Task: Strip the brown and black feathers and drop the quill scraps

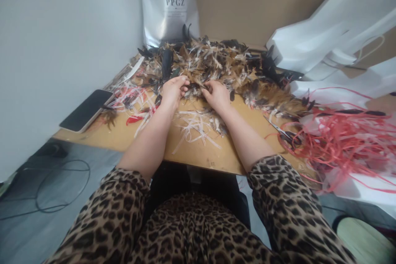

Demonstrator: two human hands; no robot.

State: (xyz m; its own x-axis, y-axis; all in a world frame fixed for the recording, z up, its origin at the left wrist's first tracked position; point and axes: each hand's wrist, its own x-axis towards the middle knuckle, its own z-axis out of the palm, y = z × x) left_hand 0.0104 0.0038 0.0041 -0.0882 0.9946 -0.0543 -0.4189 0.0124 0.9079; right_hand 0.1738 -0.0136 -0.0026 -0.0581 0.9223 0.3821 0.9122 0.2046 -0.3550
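A large heap of brown, black and white feathers (213, 60) covers the back of the wooden table. At its near edge my left hand (175, 91) is closed, fingers curled and thumb against them. What it holds, if anything, is too small to make out. To its right, my right hand (217, 95) pinches a brownish feather between thumb and forefinger, at the front of the heap. Between my forearms lies a loose tangle of thin white strips (198, 128). A few short feather bits (217, 126) lie beside the strips.
A phone (87, 110) rests at the table's left edge, near pink and white strips (131, 95). Scissors (286, 133) lie on the right beside a big tangle of red ribbon (349, 144). A silver bag (170, 8) stands behind; a white machine (315, 29) stands at right.
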